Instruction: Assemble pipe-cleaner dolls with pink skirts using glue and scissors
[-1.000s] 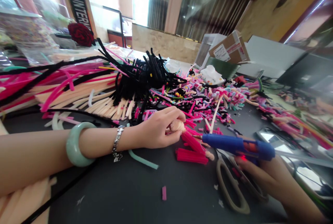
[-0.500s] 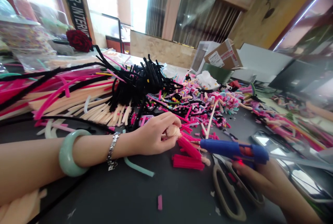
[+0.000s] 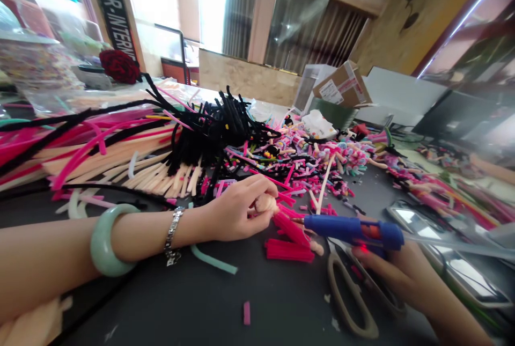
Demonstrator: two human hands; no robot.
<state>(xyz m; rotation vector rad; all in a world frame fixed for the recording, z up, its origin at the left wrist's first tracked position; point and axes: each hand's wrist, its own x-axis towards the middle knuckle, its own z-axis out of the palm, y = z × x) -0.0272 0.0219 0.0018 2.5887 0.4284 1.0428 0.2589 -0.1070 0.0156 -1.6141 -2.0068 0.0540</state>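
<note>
My left hand (image 3: 237,211) pinches a small beige ball of coiled pipe cleaner (image 3: 265,204) between thumb and fingers. In my right hand (image 3: 396,271) is a blue glue gun (image 3: 341,229), its red light lit and a clear glue stick at its rear. The nozzle points left, a little short of the beige ball, over a bright pink bundle of pipe cleaners (image 3: 293,229). A second pink bundle (image 3: 285,250) lies just below on the table. Grey-handled scissors (image 3: 349,303) rest under the glue gun, partly hidden by my right hand.
Behind my hands lie black pipe cleaners (image 3: 229,120), beige strips (image 3: 96,161) and a heap of colourful cut pieces (image 3: 317,153). A phone-like glossy device (image 3: 458,271) sits at right. A cardboard box (image 3: 344,88) and a dark red flower (image 3: 119,66) stand farther back.
The glue gun has come slightly left, nearer the beige ball. My left hand keeps its hold almost unmoved, and the view has shifted a little.
</note>
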